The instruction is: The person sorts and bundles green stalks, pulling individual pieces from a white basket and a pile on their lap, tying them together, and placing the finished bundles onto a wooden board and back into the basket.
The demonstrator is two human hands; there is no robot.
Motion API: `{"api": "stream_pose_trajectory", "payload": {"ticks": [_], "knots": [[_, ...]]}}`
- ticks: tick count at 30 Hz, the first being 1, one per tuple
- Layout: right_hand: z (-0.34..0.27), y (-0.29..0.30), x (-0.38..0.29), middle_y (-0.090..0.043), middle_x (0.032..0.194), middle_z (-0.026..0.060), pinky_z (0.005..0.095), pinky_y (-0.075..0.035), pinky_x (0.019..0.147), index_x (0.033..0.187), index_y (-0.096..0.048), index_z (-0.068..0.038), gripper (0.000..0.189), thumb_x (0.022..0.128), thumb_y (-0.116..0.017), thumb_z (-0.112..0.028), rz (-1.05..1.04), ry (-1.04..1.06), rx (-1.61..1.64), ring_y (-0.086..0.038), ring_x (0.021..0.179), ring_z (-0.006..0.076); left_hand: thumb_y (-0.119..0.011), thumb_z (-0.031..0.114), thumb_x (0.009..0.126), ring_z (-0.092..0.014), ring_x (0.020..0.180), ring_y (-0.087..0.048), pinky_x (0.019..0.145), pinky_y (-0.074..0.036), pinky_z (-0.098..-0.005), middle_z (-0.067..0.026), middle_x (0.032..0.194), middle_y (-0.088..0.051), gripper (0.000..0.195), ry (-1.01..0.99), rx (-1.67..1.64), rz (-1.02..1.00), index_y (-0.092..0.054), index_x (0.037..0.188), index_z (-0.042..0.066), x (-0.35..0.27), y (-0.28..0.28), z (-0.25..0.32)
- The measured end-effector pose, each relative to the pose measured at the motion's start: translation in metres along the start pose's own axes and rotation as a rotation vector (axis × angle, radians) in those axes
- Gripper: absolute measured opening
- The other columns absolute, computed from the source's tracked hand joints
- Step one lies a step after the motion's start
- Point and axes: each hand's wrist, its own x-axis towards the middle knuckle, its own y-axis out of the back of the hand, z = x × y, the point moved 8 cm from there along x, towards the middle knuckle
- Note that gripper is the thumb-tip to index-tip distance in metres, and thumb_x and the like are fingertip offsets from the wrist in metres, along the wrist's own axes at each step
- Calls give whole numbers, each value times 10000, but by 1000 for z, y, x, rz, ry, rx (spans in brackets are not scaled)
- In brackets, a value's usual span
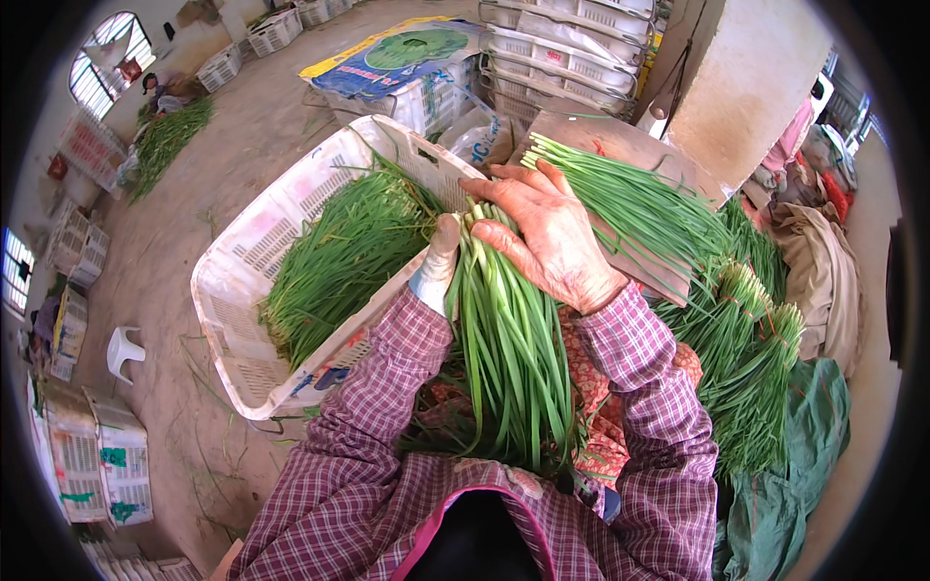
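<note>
A bunch of green garlic chives hangs down over my lap, its pale stem ends at the top. My left hand, in a whitish glove, is closed around the bunch near those ends. Bare, my right hand lies over the top and right side of the stems, fingers spread, palm hidden. Left of my hands, loose chives lie in a white plastic crate. To the right, more chives rest on a brown board.
Tied chive bundles lie at my right beside a green sheet. Stacked crates and a covered crate stand ahead. A white stool is on the floor at left. Another person sits far left by a green heap.
</note>
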Motion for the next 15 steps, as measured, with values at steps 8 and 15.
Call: {"api": "stream_pose_trajectory", "payload": {"ticks": [8, 15], "knots": [[16, 34, -10, -567, 938, 113, 367, -468, 784, 1087, -590, -68, 267, 828, -596, -130, 216, -138, 277, -569, 900, 279, -606, 392, 857, -227, 968, -611, 810, -545, -376, -116, 1095, -595, 558, 175, -27, 63, -436, 1281, 71, 2, 5, -19], [-22, 39, -14, -556, 925, 78, 360, -493, 736, 956, -616, -91, 256, 708, -678, -76, -158, 98, 299, -581, 866, 273, -491, 403, 923, -161, 950, -601, 792, -536, -296, -105, 1097, -581, 511, 175, 242, 113, -447, 1248, 11, 15, 26, -20]]}}
